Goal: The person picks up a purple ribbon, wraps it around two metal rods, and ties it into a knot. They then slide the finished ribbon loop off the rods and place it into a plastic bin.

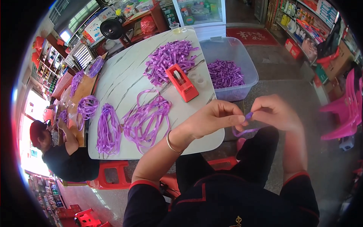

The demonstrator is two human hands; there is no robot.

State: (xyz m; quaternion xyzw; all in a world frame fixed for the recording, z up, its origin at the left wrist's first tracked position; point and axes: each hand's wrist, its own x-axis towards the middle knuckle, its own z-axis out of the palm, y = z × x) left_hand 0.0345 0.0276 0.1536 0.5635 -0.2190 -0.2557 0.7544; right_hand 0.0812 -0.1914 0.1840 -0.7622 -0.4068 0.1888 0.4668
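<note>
My left hand (221, 118) and my right hand (275, 111) meet just past the table's right edge, with fingertips pinched on a purple ribbon (248, 115). The part between them is wound or folded small, and a loose tail hangs below. On the white marbled table (121, 72), a red tape dispenser (185, 87) lies beyond my left hand, beside rolls of see-through tape (197, 80). A heap of short folded purple ribbon pieces (166, 58) is at the far side. Nearer left lie a loose tangle of long purple ribbon (149, 123) and a gathered ribbon bundle (108, 130).
A see-through plastic bin (242, 91) holding many purple pieces stands against the table's right side. At left, another person (62, 151) sits at a wooden table with more ribbon. Pink stacked chairs (346, 108) stand at right, red stools (109, 174) by the table, a fridge (202, 17) behind.
</note>
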